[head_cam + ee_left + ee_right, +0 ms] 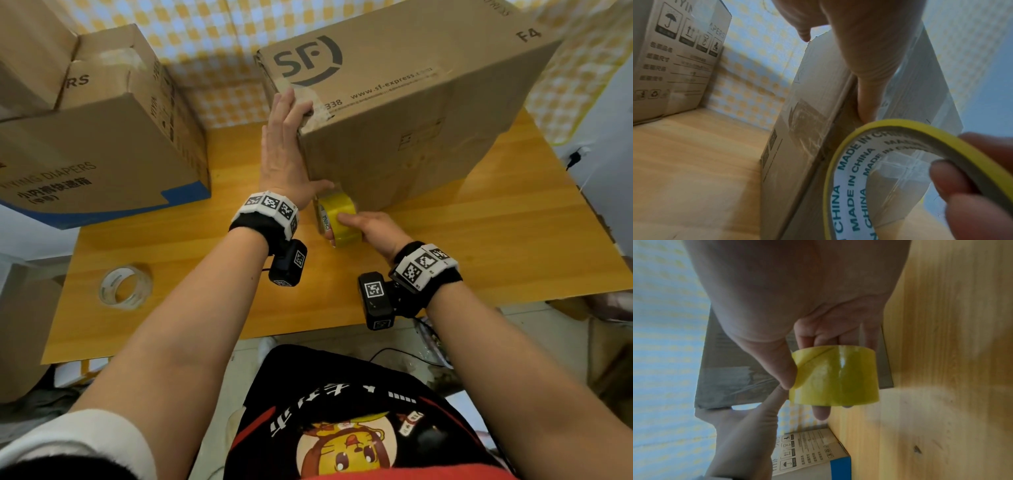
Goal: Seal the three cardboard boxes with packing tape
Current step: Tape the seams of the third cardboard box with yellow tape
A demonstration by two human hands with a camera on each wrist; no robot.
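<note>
Right hand point(370, 228) gripping yellow tape roll point(337, 219), thumb on the outer band, fingers through the core, roll held at the near lower corner of the SF box point(404, 113). Left hand point(286, 150) flat, fingers straight, pressed against that box's left side. On the tabletop point(479, 246): diaper box point(102, 150) far left, clear tape roll point(125, 286) near left.

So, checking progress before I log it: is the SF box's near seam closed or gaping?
Closed. The SF box has flaps meeting along its near side, held flat by the left hand.
</note>
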